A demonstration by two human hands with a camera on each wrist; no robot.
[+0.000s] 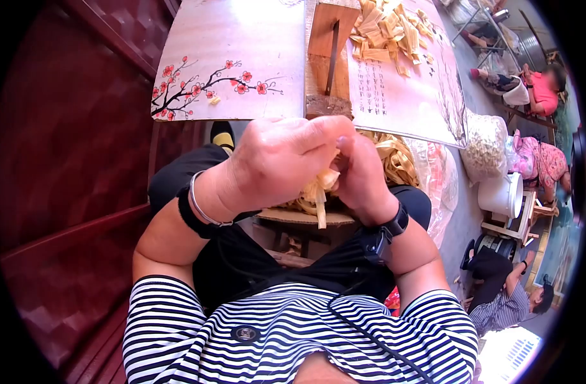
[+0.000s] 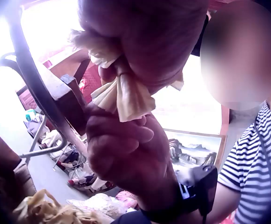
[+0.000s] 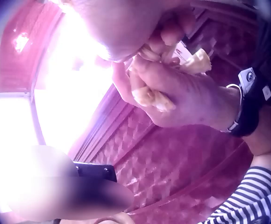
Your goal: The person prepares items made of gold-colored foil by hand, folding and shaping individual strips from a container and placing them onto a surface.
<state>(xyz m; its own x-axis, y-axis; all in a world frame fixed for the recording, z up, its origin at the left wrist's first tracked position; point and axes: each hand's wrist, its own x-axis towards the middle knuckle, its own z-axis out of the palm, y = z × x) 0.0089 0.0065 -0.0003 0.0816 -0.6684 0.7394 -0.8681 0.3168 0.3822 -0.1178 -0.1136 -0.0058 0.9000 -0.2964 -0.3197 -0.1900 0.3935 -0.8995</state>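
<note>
Close together before my chest, both hands work on a pale yellow flat strip (image 1: 322,185). My left hand (image 1: 267,166), with a bracelet on its wrist, pinches the strip near its gathered middle. From the other side my right hand (image 1: 364,182) grips it with curled fingers. In the left wrist view the strip (image 2: 133,98) fans out in folded ends between the hands. Another end of the strip (image 3: 198,63) sticks out beyond the left hand in the right wrist view. Below the hands lies a heap of similar strips (image 1: 398,160), partly hidden by them.
Ahead is a tabletop (image 1: 235,38) with printed red blossoms and a small scrap (image 1: 214,100) on it. A wooden block (image 1: 334,41) with a dark metal bar splits the top. Short yellow pieces (image 1: 389,32) are piled at the far right. A filled bag (image 1: 485,147) and bucket (image 1: 501,195) stand rightward, near seated people.
</note>
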